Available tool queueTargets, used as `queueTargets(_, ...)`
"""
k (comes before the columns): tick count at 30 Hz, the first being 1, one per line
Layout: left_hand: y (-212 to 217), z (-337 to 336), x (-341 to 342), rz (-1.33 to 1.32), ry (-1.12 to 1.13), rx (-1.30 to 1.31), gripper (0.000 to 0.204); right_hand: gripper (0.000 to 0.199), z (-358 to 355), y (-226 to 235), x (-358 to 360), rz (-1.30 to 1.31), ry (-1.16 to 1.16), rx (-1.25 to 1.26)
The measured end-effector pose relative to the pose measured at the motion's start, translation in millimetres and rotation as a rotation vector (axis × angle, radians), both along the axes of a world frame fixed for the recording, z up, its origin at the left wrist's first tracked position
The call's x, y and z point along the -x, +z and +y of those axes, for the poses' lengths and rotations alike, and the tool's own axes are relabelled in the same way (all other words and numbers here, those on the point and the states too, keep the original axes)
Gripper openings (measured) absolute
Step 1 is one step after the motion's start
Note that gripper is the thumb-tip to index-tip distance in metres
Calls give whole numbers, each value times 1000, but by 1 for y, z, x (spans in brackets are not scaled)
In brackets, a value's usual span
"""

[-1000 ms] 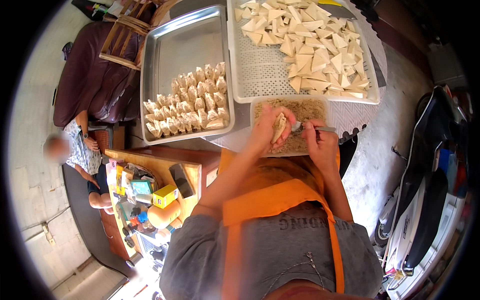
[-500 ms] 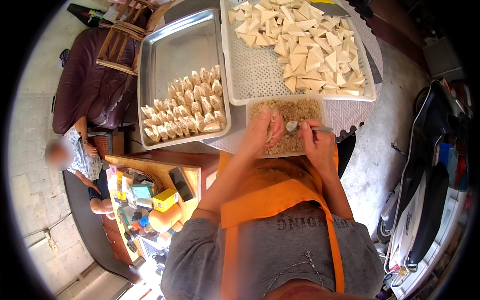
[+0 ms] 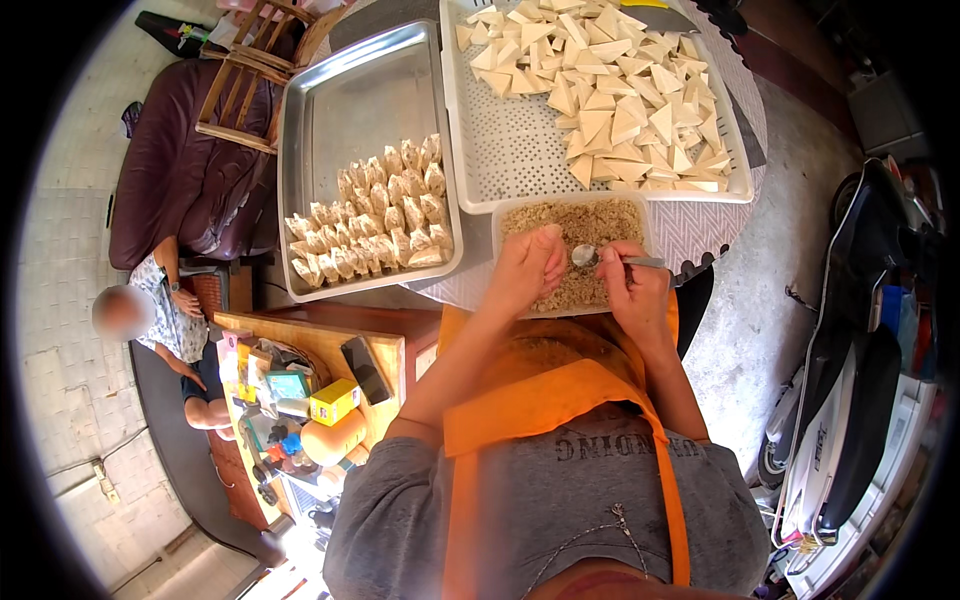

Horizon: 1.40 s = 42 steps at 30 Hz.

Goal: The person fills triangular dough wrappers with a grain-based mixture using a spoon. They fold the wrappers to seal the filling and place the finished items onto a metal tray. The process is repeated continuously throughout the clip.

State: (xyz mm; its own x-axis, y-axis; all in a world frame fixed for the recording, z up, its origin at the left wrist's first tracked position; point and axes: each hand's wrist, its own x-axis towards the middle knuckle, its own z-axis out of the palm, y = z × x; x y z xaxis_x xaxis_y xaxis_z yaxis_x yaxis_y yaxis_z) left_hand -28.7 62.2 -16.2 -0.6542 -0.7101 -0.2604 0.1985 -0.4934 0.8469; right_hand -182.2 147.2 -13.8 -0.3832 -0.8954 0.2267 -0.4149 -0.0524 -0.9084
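Observation:
Over a plastic tub [image 3: 645, 212] of crumbly brown filling [image 3: 590, 213], my left hand [image 3: 528, 270] is closed around a pale tofu triangle, which its fingers mostly hide. My right hand [image 3: 636, 285] grips a metal spoon [image 3: 584, 255], its bowl tilted toward the left hand and its handle sticking out to the right. Behind the tub, a white perforated tray [image 3: 500, 150] carries a heap of pale tofu triangles [image 3: 625, 110]. To the left, a metal tray [image 3: 375, 95] holds several rows of filled pieces [image 3: 375, 215] in its near half.
A patterned cloth [image 3: 690, 225] covers the table under the trays. At the lower left a wooden table [image 3: 385, 345] bears a phone [image 3: 365, 368], a yellow box [image 3: 334, 401] and clutter. Another person [image 3: 175, 310] sits at the left. A scooter [image 3: 850, 430] stands at the right.
My left hand has turned, so its fingers now cover the tofu piece that showed between them before. The right hand and the spoon stay nearly in place over the tub.

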Motion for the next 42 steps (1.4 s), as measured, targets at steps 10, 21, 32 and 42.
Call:
queueTargets(10,5,-2,-2,23,-85,23,34,11,2,1,0,-19,-1,-19)
queueTargets(21,7,-7,-8,124,-2,-180,35,14,6,6,-7,-95,-1,-32)
queueTargets(32,6,-7,-1,-59,-47,485,20,16,1,17,-5,-716,14,-86)
queueTargets(42,14,-3,-4,-191,-45,386,16,17,3,22,20,-561,-82,58)
